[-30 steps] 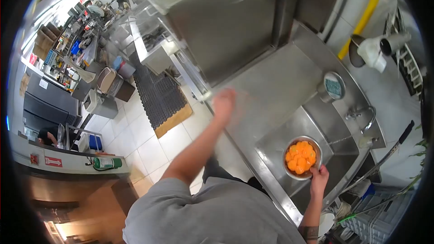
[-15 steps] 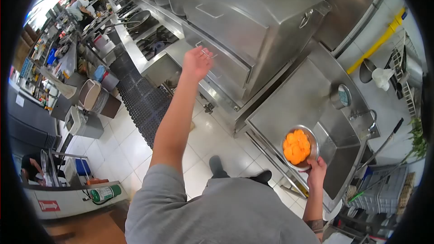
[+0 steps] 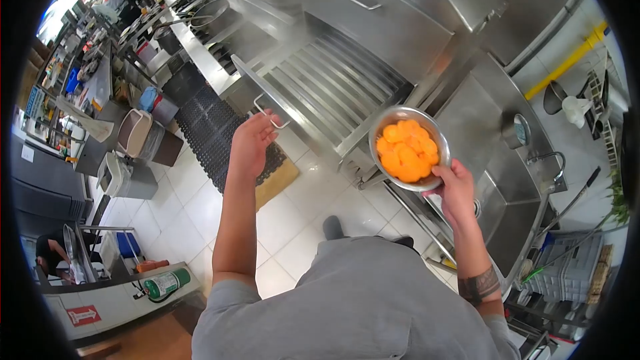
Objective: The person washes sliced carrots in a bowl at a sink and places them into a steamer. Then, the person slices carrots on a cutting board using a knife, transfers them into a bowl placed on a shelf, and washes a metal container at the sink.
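My left hand (image 3: 252, 143) has its fingers curled at the wire door handle (image 3: 267, 111) of a large stainless steel cabinet. The cabinet door (image 3: 280, 97) stands open, folded down toward me, and a slatted metal rack (image 3: 340, 73) shows behind it. In my right hand (image 3: 457, 190) is a round metal bowl (image 3: 437, 127), gripped by its rim with the thumb on top. Several rounded, bright orange pieces (image 3: 408, 150) fill the bowl; their kind is not clear. The bowl is between the open cabinet and the sink.
A steel sink (image 3: 507, 207) with a faucet (image 3: 550, 160) and a metal container (image 3: 515, 130) is at the right. Stoves with pans (image 3: 210, 13) run along the far left. A black rubber mat (image 3: 207, 120) and trash bins (image 3: 137, 130) lie left. Other people work farther back.
The cabinet door has gone from closed to folded down, my left hand moving down and toward me with its handle. My right hand has raised the bowl up and left, toward the opening.
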Action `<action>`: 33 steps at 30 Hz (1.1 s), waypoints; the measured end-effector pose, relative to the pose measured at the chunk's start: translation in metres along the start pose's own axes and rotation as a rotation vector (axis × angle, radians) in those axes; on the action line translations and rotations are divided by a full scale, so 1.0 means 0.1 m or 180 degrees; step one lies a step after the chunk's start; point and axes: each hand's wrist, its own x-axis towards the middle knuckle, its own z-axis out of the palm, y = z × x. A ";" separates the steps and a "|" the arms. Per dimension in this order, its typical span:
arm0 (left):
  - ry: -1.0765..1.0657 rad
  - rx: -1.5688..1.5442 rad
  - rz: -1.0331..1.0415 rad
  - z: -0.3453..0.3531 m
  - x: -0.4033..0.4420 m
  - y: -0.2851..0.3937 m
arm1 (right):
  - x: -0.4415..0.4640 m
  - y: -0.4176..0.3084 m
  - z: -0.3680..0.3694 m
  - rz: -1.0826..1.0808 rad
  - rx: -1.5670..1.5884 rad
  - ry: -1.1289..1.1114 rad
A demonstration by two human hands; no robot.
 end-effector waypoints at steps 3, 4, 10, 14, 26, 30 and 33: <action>-0.0042 0.0612 0.0024 -0.16 -0.18 0.10 | 0.15 -0.08 0.50 0.0046 0.0011 -0.0252; -0.0025 0.0611 0.0028 -0.17 -0.22 0.15 | 0.22 -0.08 0.65 0.0044 -0.0033 -0.0385; 0.0032 0.1057 -0.0152 -0.10 -0.29 0.22 | 0.79 0.13 1.31 0.0210 -0.0158 -0.0718; 0.0013 0.1103 -0.0210 -0.03 -0.21 0.21 | 0.74 -0.01 1.30 0.0259 -0.0434 -0.0985; -0.0749 0.1611 0.0295 0.86 0.74 0.00 | 0.44 1.09 0.01 0.1576 -0.1611 -0.1697; -0.0758 0.1504 -0.0482 1.41 1.23 -0.04 | 0.84 1.34 0.47 0.1401 -0.1938 -0.2206; -0.1004 0.1173 -0.0446 1.62 1.70 -0.42 | 1.16 1.46 1.06 0.0965 -0.2393 -0.2803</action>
